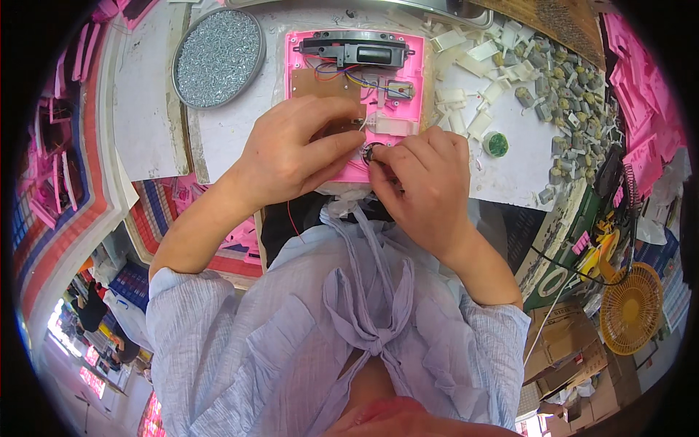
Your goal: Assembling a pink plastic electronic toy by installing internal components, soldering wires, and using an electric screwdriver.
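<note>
A pink plastic housing (416,54) lies on the worktable in front of me. It holds a long black part (373,56), a brown circuit board (309,82), thin coloured wires, a small motor (400,89) and a whitish plastic piece (397,125). My left hand (295,146) reaches over the housing's left side, fingers bent and their tips close together near thin wires; what they pinch is too small to name. My right hand (428,178) is closed at the near edge, thumb and fingertips on a small dark round part (370,151). A red wire (291,215) hangs below my left wrist.
A round metal tray (188,87) full of small screws stands at the left. To the right lie white plastic pieces (480,125), a green-topped round item (496,144) and many small grey motors (564,135). Pink parts (644,109) are heaped at the far right, above a yellow basket (631,309).
</note>
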### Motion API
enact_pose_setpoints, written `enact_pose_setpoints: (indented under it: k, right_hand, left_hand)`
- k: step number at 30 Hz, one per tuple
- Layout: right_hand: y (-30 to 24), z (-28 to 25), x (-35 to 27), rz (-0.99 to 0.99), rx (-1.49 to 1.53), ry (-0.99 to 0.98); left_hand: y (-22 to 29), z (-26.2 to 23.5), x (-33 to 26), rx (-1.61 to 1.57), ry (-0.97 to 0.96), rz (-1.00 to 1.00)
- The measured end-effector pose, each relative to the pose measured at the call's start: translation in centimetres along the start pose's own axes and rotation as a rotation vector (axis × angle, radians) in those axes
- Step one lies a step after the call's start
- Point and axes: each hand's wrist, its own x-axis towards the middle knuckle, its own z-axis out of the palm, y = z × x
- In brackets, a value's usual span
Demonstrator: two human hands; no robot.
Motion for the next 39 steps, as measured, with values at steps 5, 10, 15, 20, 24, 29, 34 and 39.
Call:
enact_pose_setpoints:
  k: [5,10,15,20,24,29,34,39]
  right_hand:
    - [0.0,-0.1,0.0,0.011,0.0,-0.017]
    - [0.0,-0.1,0.0,0.025,0.013,-0.016]
    - [0.1,0.0,0.0,0.036,0.016,-0.011]
    - [0.1,0.1,-0.1,0.046,0.03,0.003]
    - [0.1,0.2,-0.1,0.041,0.022,0.011]
    - [0.1,0.3,-0.2,0.034,-0.006,0.028]
    - [0.0,0.3,-0.3,0.055,0.0,0.031]
    - [-0.1,0.3,-0.5,0.068,-0.009,0.038]
  left_hand:
    - [0.1,0.5,0.5,-0.023,0.003,-0.019]
    - [0.1,0.0,1.3,-0.002,-0.057,0.021]
    - [-0.3,-0.3,2.0,0.003,-0.143,0.078]
    - [-0.3,0.2,2.0,0.018,-0.155,0.075]
    - [-0.2,0.2,2.0,0.026,-0.145,0.072]
    - [-0.3,0.3,1.7,0.024,-0.114,0.089]
    - [-0.6,0.1,1.1,0.009,-0.09,0.11]
    - [-0.6,-0.4,0.9,-0.017,-0.091,0.094]
